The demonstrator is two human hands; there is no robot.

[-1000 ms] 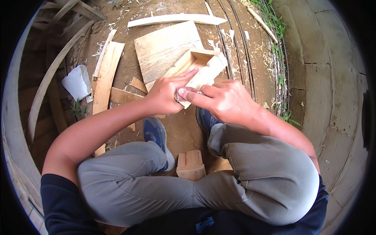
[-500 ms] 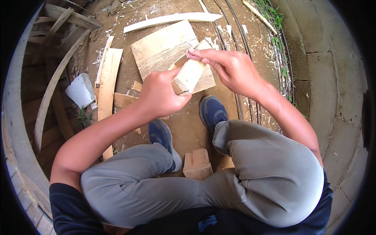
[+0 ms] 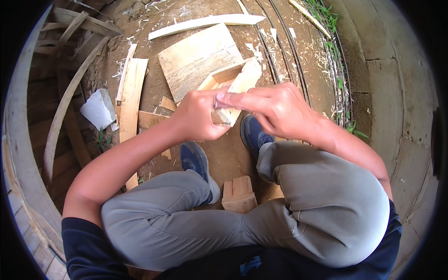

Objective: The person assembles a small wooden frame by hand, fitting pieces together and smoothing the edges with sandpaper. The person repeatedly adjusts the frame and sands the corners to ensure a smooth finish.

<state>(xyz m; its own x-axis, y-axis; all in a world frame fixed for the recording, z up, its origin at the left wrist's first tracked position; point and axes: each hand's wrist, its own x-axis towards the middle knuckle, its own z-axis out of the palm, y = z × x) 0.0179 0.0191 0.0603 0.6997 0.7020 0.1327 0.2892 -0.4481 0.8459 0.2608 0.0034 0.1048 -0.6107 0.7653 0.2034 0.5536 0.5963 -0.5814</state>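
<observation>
A small wooden box (image 3: 246, 80) with low walls is tilted in front of me above the ground. My left hand (image 3: 201, 114) is closed round its near end. Across the top of the box's right wall reaches my right hand (image 3: 280, 109), its fingers pressed together close to my left thumb. A thin greyish edge shows at those fingertips; what it belongs to is too small to make out. Beneath and beyond the box, a square wooden panel (image 3: 198, 53) lies on the dirt.
Between my shoes stands a small wooden block (image 3: 239, 192). Planks (image 3: 129, 100) and a whitish chunk (image 3: 99, 109) lie to the left. A long pale strip (image 3: 205, 25) is at the far side. Dark cables (image 3: 291, 44) and wood shavings run along the right, beside a wall (image 3: 385, 102).
My right hand has slid along the box's wall from the far end toward me, up to my left hand. The box has turned slightly, showing more of its inside.
</observation>
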